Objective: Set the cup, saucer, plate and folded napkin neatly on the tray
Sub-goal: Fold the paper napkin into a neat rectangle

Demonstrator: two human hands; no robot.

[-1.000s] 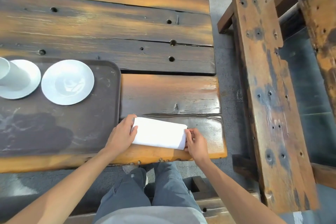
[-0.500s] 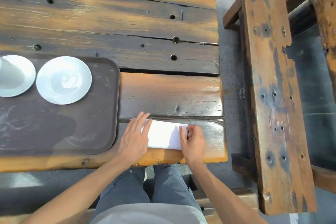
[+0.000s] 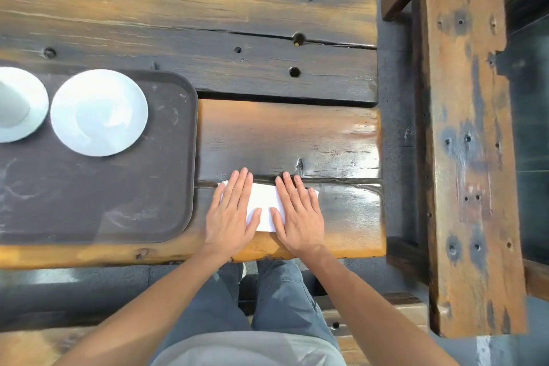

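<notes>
A white folded napkin [image 3: 265, 202] lies on the wooden table near its front edge, just right of the dark brown tray [image 3: 98, 196]. My left hand [image 3: 231, 214] presses flat on the napkin's left part and my right hand [image 3: 298, 214] presses flat on its right part, fingers straight. A white plate [image 3: 99, 112] sits on the tray's far right area. To its left a white saucer [image 3: 32, 125] carries a white cup [image 3: 10, 107], cut off by the frame's left edge.
The wooden table [image 3: 267, 134] has cracks and bolt holes. A weathered wooden bench [image 3: 466, 142] runs along the right, across a gap of grey floor. The tray's near half shows only smudged bare surface.
The napkin has been folded narrower. Both hands went from holding its ends to lying flat on top of it, side by side.
</notes>
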